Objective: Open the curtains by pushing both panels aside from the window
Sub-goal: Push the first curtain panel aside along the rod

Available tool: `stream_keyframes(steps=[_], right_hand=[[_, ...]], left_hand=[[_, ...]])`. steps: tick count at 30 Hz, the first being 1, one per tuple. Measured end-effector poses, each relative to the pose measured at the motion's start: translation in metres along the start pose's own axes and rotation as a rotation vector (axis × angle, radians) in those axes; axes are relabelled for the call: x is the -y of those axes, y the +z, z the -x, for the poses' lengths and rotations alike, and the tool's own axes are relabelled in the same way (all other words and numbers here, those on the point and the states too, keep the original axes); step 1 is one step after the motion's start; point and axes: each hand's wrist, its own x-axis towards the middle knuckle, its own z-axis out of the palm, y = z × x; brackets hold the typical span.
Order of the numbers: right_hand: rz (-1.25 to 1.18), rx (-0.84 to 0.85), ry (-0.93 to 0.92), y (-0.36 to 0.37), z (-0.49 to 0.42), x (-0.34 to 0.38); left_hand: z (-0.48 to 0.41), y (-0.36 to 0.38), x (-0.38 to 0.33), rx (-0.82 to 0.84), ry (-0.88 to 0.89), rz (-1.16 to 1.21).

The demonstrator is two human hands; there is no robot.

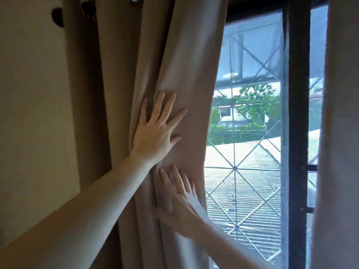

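Here, nearest to me, my right hand (179, 202) lies flat and released against the lower part of the left curtain panel (174, 78), fingers spread and pointing up and a little left, gripping nothing. Just above it my left hand (155, 131) is also flat and released on the same panel, palm pressed to the cloth, fingers fanned and pointing up and to the right, with my bare forearm running back toward the lower left corner. The panel is a plain tan fabric, smooth and matte, gathered into deep vertical folds; its long axis runs top to bottom, leaning slightly so that the upper part sits further right than the lower part, and its free edge slants down along the glass. It hangs between the cream wall (33, 113) on the left and the uncovered part of the window (252, 133). Near the top left I can see metal eyelets (88, 6) in the cloth. At the far right edge the right curtain panel (338, 152) hangs as a narrow upright strip of the same tan, covering that side of the window. Between the two panels stands the dark window frame (297, 133), upright, with a diamond-pattern grille (235, 168) across the pane. Beyond the glass lie a corrugated roof (252, 200), green trees (252, 105) and a pale house (229, 115).
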Motion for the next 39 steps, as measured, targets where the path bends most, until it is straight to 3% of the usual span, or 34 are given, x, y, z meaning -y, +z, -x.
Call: stream_keyframes(steps=[8,21,30,39], right_hand=[[-0.146,-0.013,-0.048,0.058,-0.053,0.046],[-0.146,0.016,-0.174,0.154,-0.128,0.097],[-0.159,0.095,-0.305,0.196,-0.172,0.119],[-0.192,0.105,-0.288,0.236,-0.207,0.138]], left_hand=[[0.036,0.027,0.075,0.015,-0.004,-0.092],[0.093,0.078,0.185,0.070,-0.065,-0.204],[0.122,0.110,0.242,0.097,-0.120,-0.290],[0.137,0.132,0.274,0.095,-0.105,-0.336]])
